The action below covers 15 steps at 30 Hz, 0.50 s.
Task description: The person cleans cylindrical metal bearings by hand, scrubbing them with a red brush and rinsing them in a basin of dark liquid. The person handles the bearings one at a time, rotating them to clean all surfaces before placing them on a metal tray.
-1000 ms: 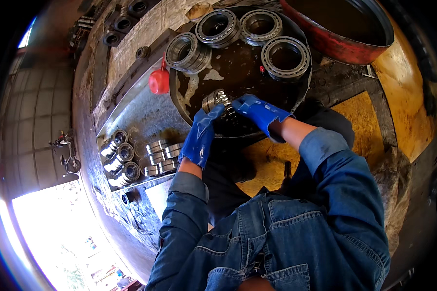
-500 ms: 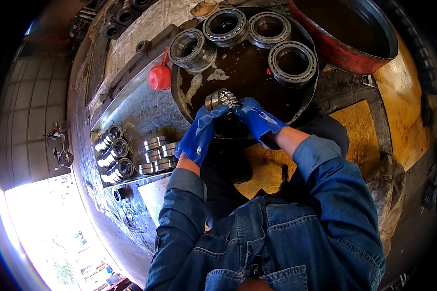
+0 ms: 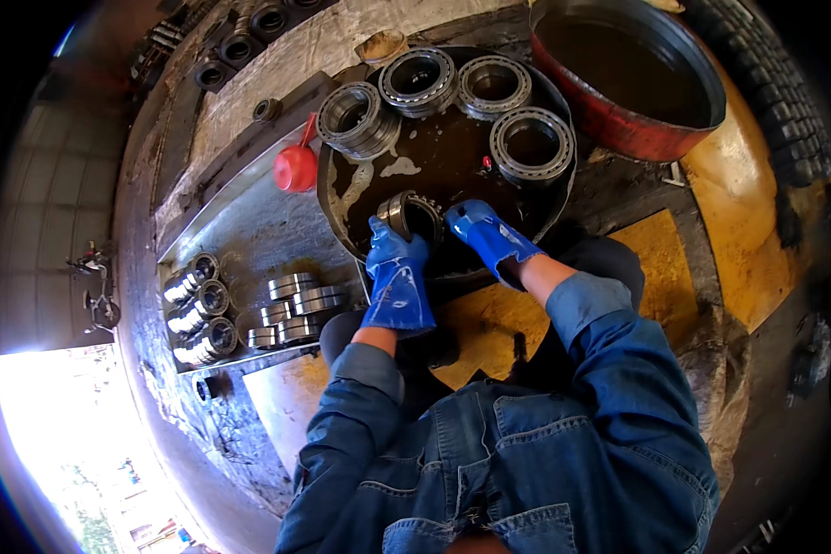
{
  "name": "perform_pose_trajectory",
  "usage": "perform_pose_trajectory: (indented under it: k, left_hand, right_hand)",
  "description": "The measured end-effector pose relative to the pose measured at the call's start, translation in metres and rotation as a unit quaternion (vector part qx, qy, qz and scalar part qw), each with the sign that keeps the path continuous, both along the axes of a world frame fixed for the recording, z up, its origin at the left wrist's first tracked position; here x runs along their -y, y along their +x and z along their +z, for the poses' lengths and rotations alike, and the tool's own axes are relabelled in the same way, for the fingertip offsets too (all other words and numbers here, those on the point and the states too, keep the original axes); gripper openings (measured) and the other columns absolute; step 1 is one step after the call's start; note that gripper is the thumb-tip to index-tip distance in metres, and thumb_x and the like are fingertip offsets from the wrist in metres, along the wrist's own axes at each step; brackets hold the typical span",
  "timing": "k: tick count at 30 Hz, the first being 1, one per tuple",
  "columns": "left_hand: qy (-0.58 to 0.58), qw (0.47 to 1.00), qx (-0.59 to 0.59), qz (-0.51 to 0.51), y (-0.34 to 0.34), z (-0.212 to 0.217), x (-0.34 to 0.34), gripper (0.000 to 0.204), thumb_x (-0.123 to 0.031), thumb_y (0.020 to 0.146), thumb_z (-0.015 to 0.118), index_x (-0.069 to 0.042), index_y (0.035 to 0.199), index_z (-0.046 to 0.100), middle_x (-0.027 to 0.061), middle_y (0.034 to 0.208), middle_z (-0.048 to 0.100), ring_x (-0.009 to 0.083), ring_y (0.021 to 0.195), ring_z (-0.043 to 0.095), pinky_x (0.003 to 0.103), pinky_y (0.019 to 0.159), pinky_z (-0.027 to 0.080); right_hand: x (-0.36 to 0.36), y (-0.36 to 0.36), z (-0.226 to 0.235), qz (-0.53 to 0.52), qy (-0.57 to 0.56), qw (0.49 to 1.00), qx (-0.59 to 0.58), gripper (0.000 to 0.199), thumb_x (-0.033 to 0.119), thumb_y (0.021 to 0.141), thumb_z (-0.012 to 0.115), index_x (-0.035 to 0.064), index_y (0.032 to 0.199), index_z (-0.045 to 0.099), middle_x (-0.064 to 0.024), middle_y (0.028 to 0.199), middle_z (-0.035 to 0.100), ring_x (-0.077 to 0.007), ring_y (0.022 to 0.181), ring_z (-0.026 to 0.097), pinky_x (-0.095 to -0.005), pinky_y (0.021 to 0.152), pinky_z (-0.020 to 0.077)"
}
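My left hand (image 3: pixel 397 272), in a wet blue rubber glove, grips the near left side of a steel roller bearing (image 3: pixel 394 213). The bearing is tilted over the dark liquid in a round tub (image 3: pixel 572 175), its opening facing right. Just right of it, apart from the ring, is my right hand (image 3: pixel 489 235) in a matching glove. Its fingers are curled in, and whatever they may hold is hidden. Several large roller bearings (image 3: pixel 532 146) rest along the tub's far edge. A small red object (image 3: pixel 487 162) lies beside the rightmost one.
A red dipper (image 3: pixel 295 170) sits left of the tub, on a metal tray (image 3: pixel 249 217). Stacked bearing rings (image 3: pixel 297 305) and rows of roller bearings (image 3: pixel 214 299) stand on the tray's near part. A red-sided basin (image 3: pixel 609 129) of dark liquid is at the far right, near a tyre (image 3: pixel 757 83).
The bearing has turned so its opening shows. My right hand has come off it and moved slightly right, while my left hand keeps its hold. The whole view has shifted a little.
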<state>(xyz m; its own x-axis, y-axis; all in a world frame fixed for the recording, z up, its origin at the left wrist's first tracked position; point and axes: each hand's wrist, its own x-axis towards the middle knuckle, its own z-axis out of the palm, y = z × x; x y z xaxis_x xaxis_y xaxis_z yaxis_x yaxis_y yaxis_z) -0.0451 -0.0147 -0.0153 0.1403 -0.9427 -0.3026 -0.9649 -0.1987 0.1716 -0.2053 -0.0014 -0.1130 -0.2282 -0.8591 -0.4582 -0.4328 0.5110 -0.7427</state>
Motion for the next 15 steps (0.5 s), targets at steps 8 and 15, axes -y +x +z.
perform_pose_trajectory:
  k: [8,15]
  left_hand:
    - [-0.057,0.965,-0.206,-0.154,0.088,-0.113,0.094,0.095,-0.036,0.079,0.081,0.007,0.153,0.039,0.0317,0.140,0.061,0.0454,0.125,0.064,0.047,0.104,0.054]
    - [0.001,0.990,-0.096,-0.099,0.008,-0.005,0.016,0.088,-0.030,0.090,0.069,-0.003,0.163,0.030,0.0314,0.146,0.057,0.0458,0.129,0.062,0.050,0.111,0.050]
  right_hand:
    - [-0.050,0.014,0.092,-0.081,-0.146,0.924,0.344,0.034,0.029,0.095,0.077,0.0027,0.116,0.076,-0.0167,0.107,0.078,-0.0221,0.097,0.072,-0.0373,0.089,0.0570]
    - [-0.010,0.053,0.008,-0.243,-0.140,0.938,0.202,0.067,0.028,0.082,0.083,0.0016,0.139,0.059,-0.0268,0.129,0.069,-0.0409,0.121,0.067,-0.0468,0.103,0.0541]
